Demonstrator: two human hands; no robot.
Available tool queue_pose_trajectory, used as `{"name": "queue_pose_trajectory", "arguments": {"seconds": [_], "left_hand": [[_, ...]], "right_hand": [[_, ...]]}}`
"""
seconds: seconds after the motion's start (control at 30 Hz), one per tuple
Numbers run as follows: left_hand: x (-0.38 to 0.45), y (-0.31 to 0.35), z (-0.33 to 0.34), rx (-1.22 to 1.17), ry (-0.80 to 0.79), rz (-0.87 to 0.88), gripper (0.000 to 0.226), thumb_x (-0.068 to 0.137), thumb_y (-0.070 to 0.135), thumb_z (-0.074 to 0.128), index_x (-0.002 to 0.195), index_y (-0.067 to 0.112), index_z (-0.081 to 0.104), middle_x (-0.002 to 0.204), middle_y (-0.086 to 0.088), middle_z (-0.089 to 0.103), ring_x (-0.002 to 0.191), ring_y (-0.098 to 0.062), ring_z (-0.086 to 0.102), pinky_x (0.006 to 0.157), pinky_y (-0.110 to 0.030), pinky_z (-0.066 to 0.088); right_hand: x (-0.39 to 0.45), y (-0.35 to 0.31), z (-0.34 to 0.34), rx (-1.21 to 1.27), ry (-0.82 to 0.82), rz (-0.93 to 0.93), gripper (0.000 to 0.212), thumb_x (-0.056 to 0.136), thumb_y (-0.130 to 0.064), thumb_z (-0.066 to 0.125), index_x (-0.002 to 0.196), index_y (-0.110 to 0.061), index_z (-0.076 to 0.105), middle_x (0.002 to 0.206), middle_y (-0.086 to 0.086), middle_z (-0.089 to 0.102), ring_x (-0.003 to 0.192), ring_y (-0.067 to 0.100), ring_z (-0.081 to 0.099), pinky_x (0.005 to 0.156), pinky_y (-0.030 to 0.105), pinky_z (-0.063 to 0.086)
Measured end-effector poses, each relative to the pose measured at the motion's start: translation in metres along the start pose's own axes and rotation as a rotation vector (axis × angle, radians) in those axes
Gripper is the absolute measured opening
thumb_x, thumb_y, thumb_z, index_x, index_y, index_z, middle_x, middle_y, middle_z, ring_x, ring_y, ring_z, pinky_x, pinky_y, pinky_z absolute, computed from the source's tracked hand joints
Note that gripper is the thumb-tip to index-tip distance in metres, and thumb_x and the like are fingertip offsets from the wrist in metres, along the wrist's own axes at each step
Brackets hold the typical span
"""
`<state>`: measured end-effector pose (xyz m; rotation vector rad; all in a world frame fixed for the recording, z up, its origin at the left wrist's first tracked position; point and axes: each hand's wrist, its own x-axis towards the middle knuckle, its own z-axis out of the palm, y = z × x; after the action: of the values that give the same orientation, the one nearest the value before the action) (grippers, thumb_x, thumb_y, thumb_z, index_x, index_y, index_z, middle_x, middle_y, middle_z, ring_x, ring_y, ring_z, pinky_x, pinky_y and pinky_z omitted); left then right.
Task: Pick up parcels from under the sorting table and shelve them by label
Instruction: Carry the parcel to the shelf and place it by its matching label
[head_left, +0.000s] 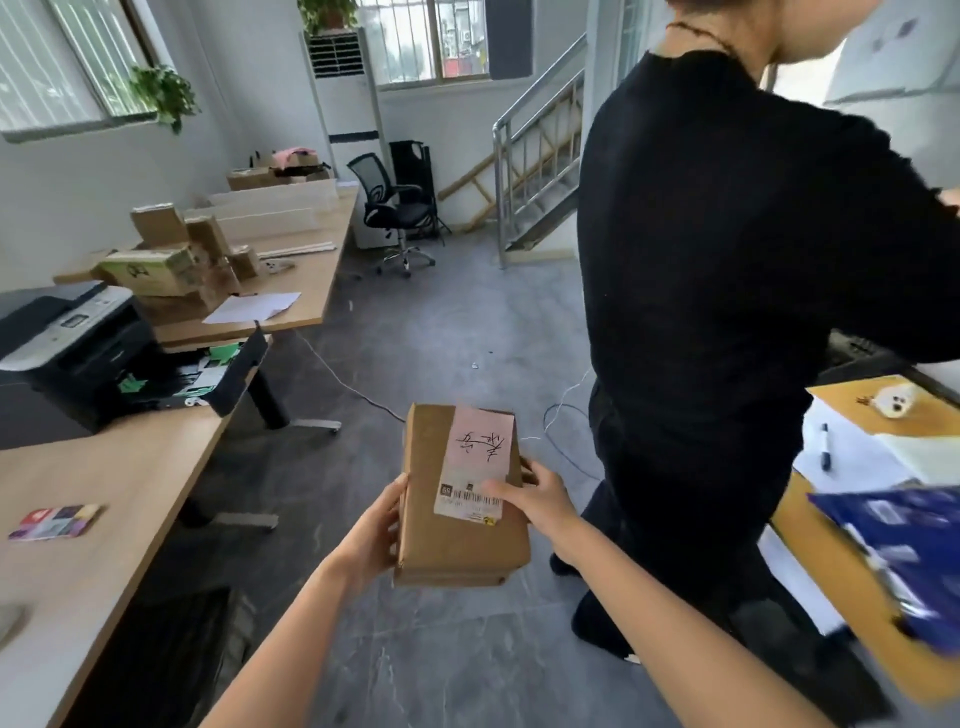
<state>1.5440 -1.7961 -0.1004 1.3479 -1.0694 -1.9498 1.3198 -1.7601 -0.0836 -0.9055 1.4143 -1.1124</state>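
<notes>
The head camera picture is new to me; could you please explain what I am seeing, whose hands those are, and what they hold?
There is no machine here. The one picture comes from a wide-angle camera worn on a person's head, looking forward and down, so the two bare arms rising from the bottom edge are the wearer's own.

The left hand grips one side of a brown parcel, and the right hand holds the other side, thumb on its label. That label has handwriting and a barcode; I cannot read them.

A second person in black stands close on the right, back turned. On the left a desk carries a printer; a further desk holds stacked boxes. On the right a table carries papers and a marker. The parcel is not yet shelved.
</notes>
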Motion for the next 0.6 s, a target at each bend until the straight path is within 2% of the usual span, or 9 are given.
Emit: {"name": "queue_pose_trajectory", "arguments": {"seconds": [0.13,0.2,0.27,0.3,0.37,0.43,0.5,0.57,0.6], "left_hand": [[-0.002,-0.015,0.033,0.02,-0.136,-0.046,0.046,0.07,0.064,0.055,0.078,0.019,0.049,0.087,-0.003,0.037,0.075,-0.022,0.035,0.067,-0.03,0.03],[0.003,-0.025,0.053,0.074,-0.216,-0.081,0.053,0.082,0.057,0.048,0.099,0.009,0.063,0.102,-0.012,0.054,0.094,-0.034,0.049,0.084,-0.036,0.04],[0.006,-0.034,0.077,0.13,-0.311,-0.129,0.059,0.087,0.05,0.047,0.123,0.005,0.059,0.123,-0.018,0.06,0.117,-0.038,0.052,0.105,-0.046,0.037],[0.009,-0.04,0.091,0.15,-0.346,-0.142,0.064,0.084,0.048,0.052,0.128,0.002,0.055,0.126,-0.017,0.057,0.119,-0.037,0.051,0.109,-0.047,0.033],[0.011,-0.046,0.125,0.172,-0.431,-0.174,0.075,0.078,0.046,0.064,0.131,-0.005,0.05,0.124,-0.014,0.047,0.113,-0.035,0.045,0.105,-0.045,0.031],[0.015,-0.057,0.164,0.188,-0.538,-0.204,0.07,0.076,0.045,0.066,0.126,-0.003,0.055,0.126,-0.018,0.058,0.113,-0.037,0.054,0.101,-0.043,0.04],[0.017,-0.056,0.209,0.247,-0.613,-0.189,0.063,0.075,0.046,0.068,0.122,0.005,0.061,0.123,-0.02,0.065,0.112,-0.036,0.062,0.093,-0.045,0.05],[0.01,-0.067,0.304,0.389,-0.756,-0.233,0.054,0.078,0.046,0.065,0.117,0.009,0.064,0.119,-0.018,0.068,0.106,-0.034,0.066,0.084,-0.041,0.055],[0.004,-0.062,0.314,0.426,-0.765,-0.222,0.049,0.078,0.046,0.063,0.112,0.011,0.067,0.115,-0.017,0.07,0.101,-0.031,0.069,0.078,-0.037,0.057]], "right_hand": [[-0.038,0.025,-0.034,0.007,0.036,0.073,0.076,0.069,-0.025,0.081,0.134,-0.017,0.043,0.116,-0.002,0.06,0.107,0.019,0.061,0.087,0.034,0.055],[-0.057,0.034,-0.06,0.007,0.101,0.096,0.08,0.07,-0.026,0.08,0.138,-0.02,0.037,0.119,0.003,0.061,0.105,0.021,0.063,0.082,0.035,0.057],[-0.081,0.044,-0.088,0.016,0.184,0.113,0.083,0.075,-0.032,0.076,0.143,-0.024,0.028,0.129,0.007,0.057,0.107,0.021,0.061,0.076,0.031,0.055],[-0.093,0.05,-0.105,0.029,0.239,0.115,0.085,0.076,-0.035,0.074,0.145,-0.025,0.025,0.131,0.006,0.055,0.108,0.02,0.06,0.073,0.028,0.053],[-0.118,0.061,-0.135,0.056,0.325,0.129,0.089,0.073,-0.043,0.074,0.145,-0.03,0.022,0.123,0.003,0.057,0.105,0.018,0.059,0.07,0.026,0.051],[-0.148,0.068,-0.165,0.068,0.399,0.163,0.088,0.069,-0.049,0.074,0.141,-0.038,0.025,0.114,-0.002,0.06,0.101,0.016,0.062,0.07,0.031,0.055],[-0.171,0.073,-0.196,0.149,0.46,0.128,0.071,0.073,-0.044,0.074,0.133,-0.035,0.035,0.107,-0.009,0.065,0.095,0.01,0.066,0.074,0.028,0.055],[-0.226,0.085,-0.262,0.253,0.669,0.052,0.057,0.081,-0.034,0.07,0.131,-0.026,0.044,0.1,-0.015,0.068,0.089,0.002,0.067,0.074,0.019,0.053],[-0.231,0.079,-0.268,0.311,0.688,0.056,0.051,0.082,-0.033,0.069,0.127,-0.026,0.047,0.099,-0.012,0.068,0.09,0.004,0.065,0.08,0.023,0.053]]}}
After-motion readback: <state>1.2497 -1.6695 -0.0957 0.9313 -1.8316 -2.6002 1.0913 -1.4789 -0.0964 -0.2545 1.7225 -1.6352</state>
